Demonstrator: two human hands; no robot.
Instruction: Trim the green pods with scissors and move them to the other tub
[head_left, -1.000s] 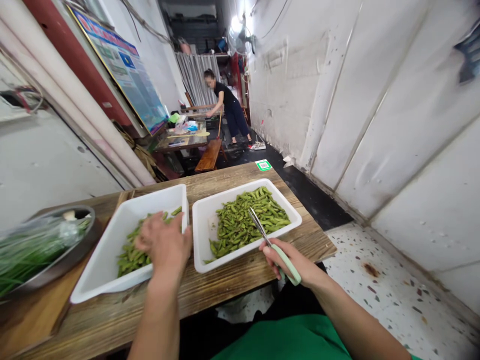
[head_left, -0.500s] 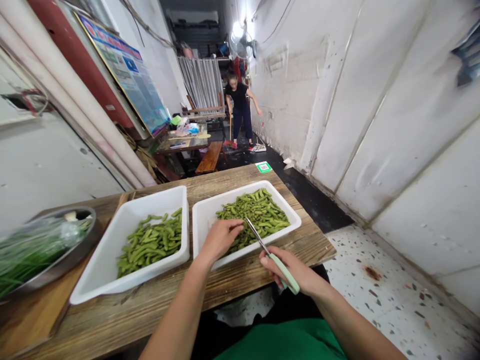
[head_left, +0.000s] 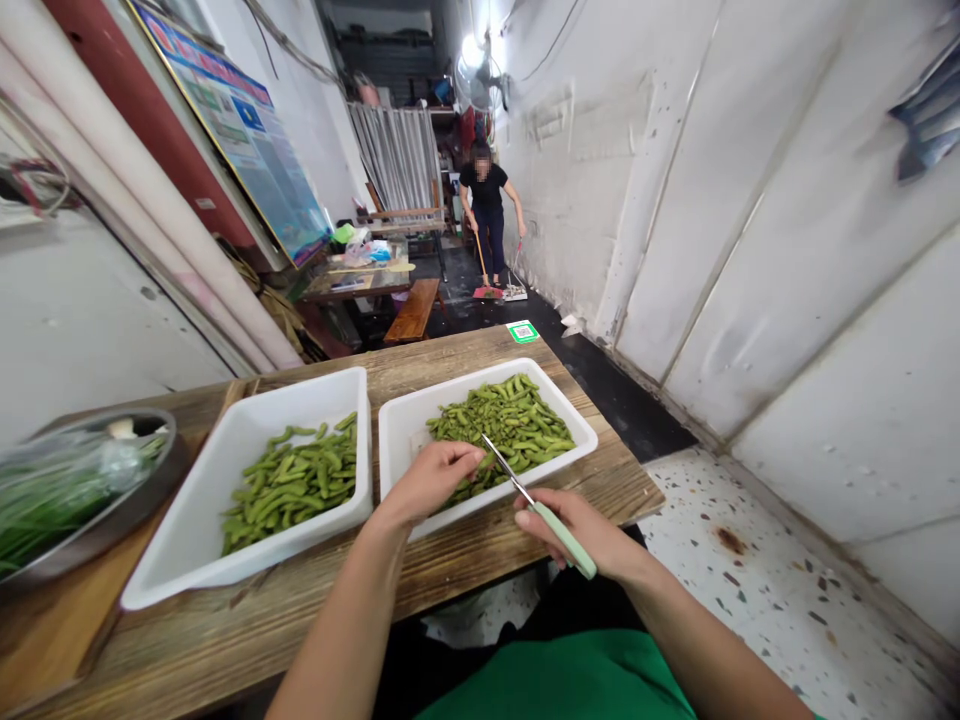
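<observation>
My right hand (head_left: 570, 525) is closed round the pale green handles of a pair of scissors (head_left: 556, 535), whose metal blades point up and left. Over the right white tray (head_left: 589, 446), my left hand (head_left: 435, 478) is pinched on an edamame pod, mostly hidden by the fingers, close to the blade tips. A heap of green edamame pods (head_left: 517, 415) fills most of that tray below both hands. To the left, a second, deeper white tray (head_left: 251, 440) holds larger-looking pods (head_left: 300, 480).
A metal bowl (head_left: 82, 545) with bagged green vegetables stands at the left of the wooden table (head_left: 442, 352). A green code card (head_left: 523, 332) lies at its far corner. Farther back, a person (head_left: 486, 200) holds a broom and dustpan beside the right wall.
The view has shifted slightly. My hands stay over the right tray, with the blade tips still near my left fingertips. The person behind has brought the broom head beside the dustpan.
</observation>
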